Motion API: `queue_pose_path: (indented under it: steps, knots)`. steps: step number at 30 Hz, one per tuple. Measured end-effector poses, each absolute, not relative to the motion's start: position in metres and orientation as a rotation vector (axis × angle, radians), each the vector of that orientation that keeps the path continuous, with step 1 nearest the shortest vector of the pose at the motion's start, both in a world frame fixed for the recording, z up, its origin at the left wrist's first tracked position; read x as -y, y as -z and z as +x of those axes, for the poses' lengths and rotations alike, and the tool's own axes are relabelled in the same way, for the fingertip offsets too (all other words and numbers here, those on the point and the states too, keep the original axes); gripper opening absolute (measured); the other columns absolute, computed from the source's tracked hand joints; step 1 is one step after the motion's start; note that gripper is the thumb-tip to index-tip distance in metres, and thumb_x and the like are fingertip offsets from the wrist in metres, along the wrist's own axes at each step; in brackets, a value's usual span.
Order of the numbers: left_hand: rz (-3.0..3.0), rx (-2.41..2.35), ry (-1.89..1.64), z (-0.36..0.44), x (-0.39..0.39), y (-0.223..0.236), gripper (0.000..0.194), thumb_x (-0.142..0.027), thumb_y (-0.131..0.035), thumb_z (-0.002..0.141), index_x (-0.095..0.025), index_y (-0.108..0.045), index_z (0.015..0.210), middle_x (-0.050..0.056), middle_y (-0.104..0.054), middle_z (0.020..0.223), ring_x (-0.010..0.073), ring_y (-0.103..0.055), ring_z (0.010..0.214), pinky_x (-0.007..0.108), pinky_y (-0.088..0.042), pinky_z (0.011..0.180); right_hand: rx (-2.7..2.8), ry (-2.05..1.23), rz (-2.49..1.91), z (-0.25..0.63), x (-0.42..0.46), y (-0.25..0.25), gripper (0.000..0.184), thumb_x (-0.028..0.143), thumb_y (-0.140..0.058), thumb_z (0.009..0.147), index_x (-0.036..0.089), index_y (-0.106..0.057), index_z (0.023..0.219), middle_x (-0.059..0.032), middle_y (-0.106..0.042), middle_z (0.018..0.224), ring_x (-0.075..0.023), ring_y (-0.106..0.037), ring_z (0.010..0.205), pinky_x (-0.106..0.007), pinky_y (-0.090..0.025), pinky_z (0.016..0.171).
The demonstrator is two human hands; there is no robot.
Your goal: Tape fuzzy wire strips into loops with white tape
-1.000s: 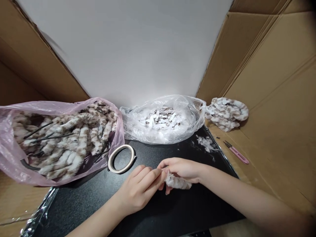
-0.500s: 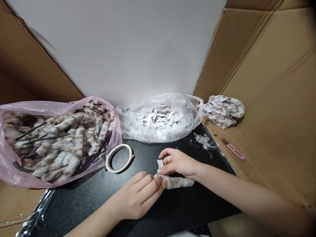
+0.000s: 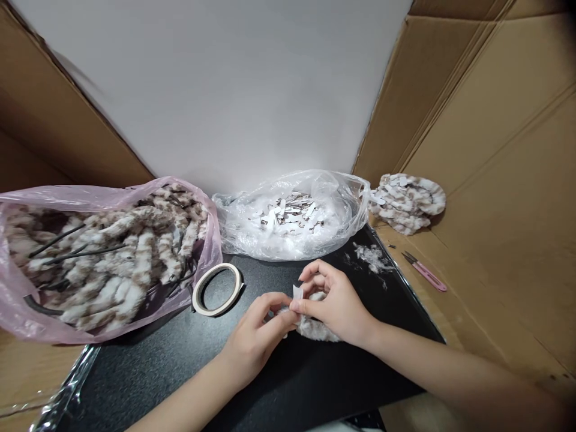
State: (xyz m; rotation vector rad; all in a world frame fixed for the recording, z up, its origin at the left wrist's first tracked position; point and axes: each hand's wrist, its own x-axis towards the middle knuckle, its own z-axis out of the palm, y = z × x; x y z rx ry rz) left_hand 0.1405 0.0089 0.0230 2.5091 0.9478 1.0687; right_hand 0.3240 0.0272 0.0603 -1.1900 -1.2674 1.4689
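Over the black table (image 3: 180, 378), both my hands meet at a fluffy white-and-brown fur strip (image 3: 317, 330). My left hand (image 3: 254, 336) pinches the strip's left end, which is largely hidden by the fingers. Between the thumb and fingers of my right hand (image 3: 344, 309) stands a short piece of white tape (image 3: 297, 292), close against my left fingertips. Part of the fur shows behind and below my right hand. A roll of cream masking tape (image 3: 218, 290) lies to the left of my hands, its loose end lifted a little.
At the left, a pink plastic bag (image 3: 215, 231) holds many fur strips with black cords. A clear plastic bag (image 3: 252, 243) of small white-and-brown pieces lies at the back. Fur bundle (image 3: 407, 203), pink-handled snips (image 3: 425, 273) and loose fluff (image 3: 372, 257) are at the right; cardboard walls flank the table.
My right hand has turned and come down over the fur strip, covering more of it. My left hand has shifted slightly, its thumb now showing on top. The tape piece moved a little right.
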Motion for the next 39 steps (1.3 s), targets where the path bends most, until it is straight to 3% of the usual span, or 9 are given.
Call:
queue_pose_path:
  steps: [9,15,20,29,34,39]
  knots:
    - [2.693,-0.715,-0.952,0.144,-0.015,-0.037,0.017,-0.008,-0.043,0.093,-0.017,-0.057,0.089,0.000,-0.061,0.064,0.0113,-0.044,0.052,0.024,-0.033,0.052,1.234,-1.471,-1.180,0.329,-0.016,-0.063,0.042,0.021,-0.084,0.057,0.020,-0.052,0.084,0.0065,-0.062,0.061,-0.0109,-0.057,0.059,-0.024,-0.046,0.061]
    - [2.572,-0.748,-0.976,0.144,-0.013,-0.033,0.013,-0.009,-0.048,0.091,-0.021,-0.046,0.085,-0.004,-0.060,0.059,0.0094,-0.045,0.045,0.023,-0.031,0.051,1.261,-1.458,-1.207,0.329,-0.010,-0.059,0.040,0.023,-0.085,0.058,0.021,-0.053,0.084,0.0057,-0.064,0.064,-0.0115,-0.059,0.059,-0.024,-0.047,0.060]
    - [2.472,-0.774,-1.024,0.139,-0.010,-0.033,0.020,-0.009,-0.052,0.086,-0.023,-0.038,0.082,-0.005,-0.059,0.057,0.0110,-0.046,0.046,0.022,-0.032,0.052,1.495,-1.161,-1.106,0.330,-0.001,-0.059,0.031,0.024,-0.082,0.065,0.021,-0.056,0.082,0.0026,-0.069,0.069,-0.0149,-0.067,0.065,-0.026,-0.052,0.067]
    - [2.391,-0.890,-1.155,0.142,-0.007,-0.035,0.019,-0.008,-0.054,0.082,-0.022,-0.042,0.084,-0.002,-0.062,0.064,0.0112,-0.053,0.050,0.021,-0.038,0.052,1.766,-0.564,-0.855,0.328,0.011,-0.056,0.015,0.016,-0.072,0.077,0.022,-0.059,0.075,-0.0007,-0.068,0.066,-0.0161,-0.067,0.067,-0.029,-0.054,0.066]
    - [2.127,-0.822,-0.852,0.141,-0.008,-0.042,0.006,-0.015,-0.047,0.089,-0.021,-0.044,0.086,0.002,-0.064,0.074,0.0137,-0.060,0.064,0.023,-0.044,0.059,1.846,-0.390,-0.809,0.329,0.012,-0.044,0.015,0.012,-0.071,0.077,0.023,-0.062,0.082,-0.0028,-0.073,0.078,-0.0165,-0.070,0.075,-0.030,-0.055,0.071]
    - [1.889,-0.949,-0.623,0.140,-0.008,-0.050,0.009,-0.028,-0.039,0.095,-0.021,-0.043,0.093,-0.003,-0.052,0.065,0.0124,-0.048,0.056,0.021,-0.038,0.052,1.892,-0.273,-0.766,0.329,0.014,-0.035,0.019,0.007,-0.067,0.079,0.024,-0.061,0.087,0.0017,-0.071,0.069,-0.0147,-0.068,0.071,-0.029,-0.053,0.067]
